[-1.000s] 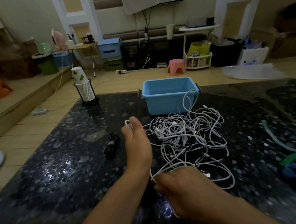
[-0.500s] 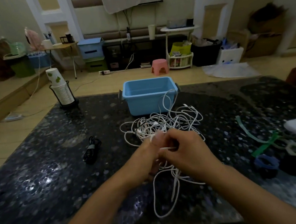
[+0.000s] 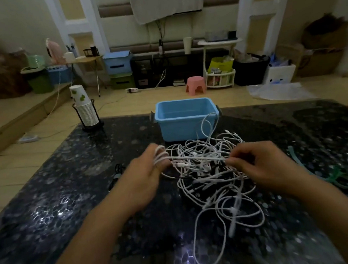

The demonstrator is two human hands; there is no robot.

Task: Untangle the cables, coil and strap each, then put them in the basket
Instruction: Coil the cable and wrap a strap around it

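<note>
Head view only. Dark speckled stone table (image 3: 74, 192), dim light, some motion blur. Left hand (image 3: 145, 177) raised just left of the pile, fingers curled, white cable (image 3: 193, 157) looped in a few turns around the fingers (image 3: 160, 153). Right hand (image 3: 262, 167) opposite, fingertips pinched closed on the same white strand, pulled taut and roughly level between both hands. Tangle of white cables (image 3: 218, 190) on the table between and below the hands, a few dark cable bits mixed in at the middle, long loose loops trailing toward the near edge. One white loop standing up against the front wall of the blue basket (image 3: 186, 118). Basket just behind the pile, upright, interior looking bare of cables. Small black coiled cable (image 3: 116, 173) on the table left of the left hand, partly hidden by the wrist. Green straps (image 3: 334, 174) lying at the far right of the table, blurred. Stack of paper cups in a black holder (image 3: 87, 115) at the far left corner. Pink stool (image 3: 195, 85) on the floor beyond the table.
</note>
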